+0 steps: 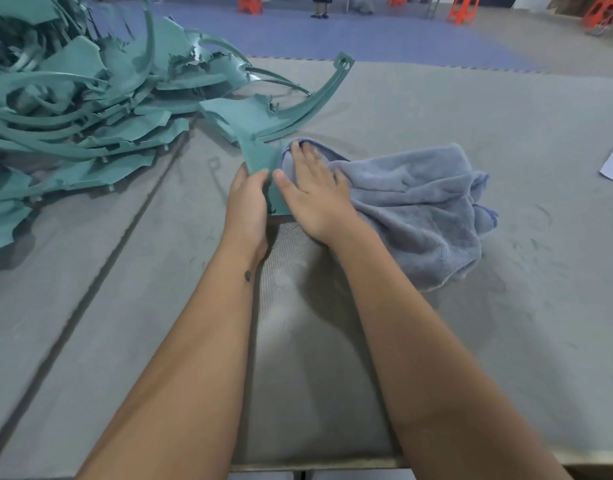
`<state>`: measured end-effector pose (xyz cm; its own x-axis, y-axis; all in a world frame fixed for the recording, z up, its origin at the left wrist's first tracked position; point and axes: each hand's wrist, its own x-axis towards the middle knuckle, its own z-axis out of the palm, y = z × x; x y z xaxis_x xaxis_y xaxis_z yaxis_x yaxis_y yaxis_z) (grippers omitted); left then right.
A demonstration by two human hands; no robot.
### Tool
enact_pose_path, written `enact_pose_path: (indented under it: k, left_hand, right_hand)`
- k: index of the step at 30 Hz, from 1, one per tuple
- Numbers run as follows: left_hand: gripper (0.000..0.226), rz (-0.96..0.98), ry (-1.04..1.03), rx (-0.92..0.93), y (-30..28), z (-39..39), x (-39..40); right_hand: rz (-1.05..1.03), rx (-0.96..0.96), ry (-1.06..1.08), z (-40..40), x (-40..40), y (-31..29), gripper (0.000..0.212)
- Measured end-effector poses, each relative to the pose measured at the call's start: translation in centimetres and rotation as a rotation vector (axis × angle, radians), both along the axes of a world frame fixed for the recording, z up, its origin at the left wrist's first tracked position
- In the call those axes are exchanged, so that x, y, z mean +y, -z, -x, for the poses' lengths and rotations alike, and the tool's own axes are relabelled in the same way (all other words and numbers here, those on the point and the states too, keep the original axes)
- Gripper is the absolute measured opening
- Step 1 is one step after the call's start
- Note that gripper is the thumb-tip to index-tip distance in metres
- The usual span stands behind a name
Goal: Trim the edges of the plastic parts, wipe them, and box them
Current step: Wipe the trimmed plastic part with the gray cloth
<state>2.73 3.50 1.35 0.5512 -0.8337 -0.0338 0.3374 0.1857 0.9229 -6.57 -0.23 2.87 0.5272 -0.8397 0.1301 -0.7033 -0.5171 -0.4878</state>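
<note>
Left hand [248,199] pinches the near end of a teal plastic part [263,152]; right hand [312,192], fingers straight, presses a fluffy blue-grey cloth [412,209] onto it, hiding its middle. Beyond the cloth, its thin curved arm rises; left, jagged teal parts [80,109] pile up.

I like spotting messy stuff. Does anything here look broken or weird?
Yes: the green plastic parts piled at the table's far left have ragged, torn-looking edges. Green specks dust the table near the blue cloth.
</note>
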Motion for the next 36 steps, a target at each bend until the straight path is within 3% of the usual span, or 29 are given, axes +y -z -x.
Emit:
enact_pose_path:
  k: [3, 6, 8, 10, 12, 14, 18, 21, 31, 36]
  left_hand:
    - [0.037, -0.069, 0.024, -0.023, 0.1, -0.3, -0.3]
    - [0.054, -0.111, 0.056, 0.029, 0.1, -0.7, -0.1]
    - [0.060, -0.107, 0.093, 0.090, 0.0, -0.6, 0.0]
    - [0.060, -0.088, 0.090, 0.106, -0.1, -0.4, 0.0]
    - [0.055, -0.053, 0.070, 0.100, 0.0, 0.0, -0.1]
    - [0.055, -0.066, 0.050, 0.055, -0.1, 0.1, 0.0]
    - [0.052, -0.123, -0.060, -0.138, 0.2, -0.1, 0.2]
    - [0.048, -0.122, -0.075, -0.169, 0.5, -0.2, 0.3]
    - [0.070, 0.016, 0.179, 0.172, 1.0, 0.0, -0.4]
    - [0.041, -0.036, -0.006, -0.105, 0.8, -0.2, -0.3]
  right_hand:
    - [-0.021, -0.049, -0.129, 0.2, 0.0, -0.3, 0.057]
    - [-0.293, -0.326, -0.299, 1.3, 0.8, -0.6, 0.043]
    - [-0.417, -0.389, -0.348, 1.8, 1.1, -0.8, 0.036]
    - [-0.369, -0.256, -0.372, 1.4, 0.8, -0.8, 0.043]
    - [-0.161, 0.024, -0.349, 0.3, 0.4, -0.6, 0.051]
    - [-0.098, 0.103, -0.278, -0.3, 0.0, -0.3, 0.053]
    - [-0.103, 0.093, -0.122, -0.5, -1.4, 0.1, 0.057]
    - [-0.111, 0.102, -0.025, -0.4, -1.9, 0.2, 0.060]
    - [-0.096, -0.031, -0.201, -1.1, 1.1, 1.0, 0.051]
    - [-0.060, 0.031, -0.105, -1.0, -1.0, 0.5, 0.052]
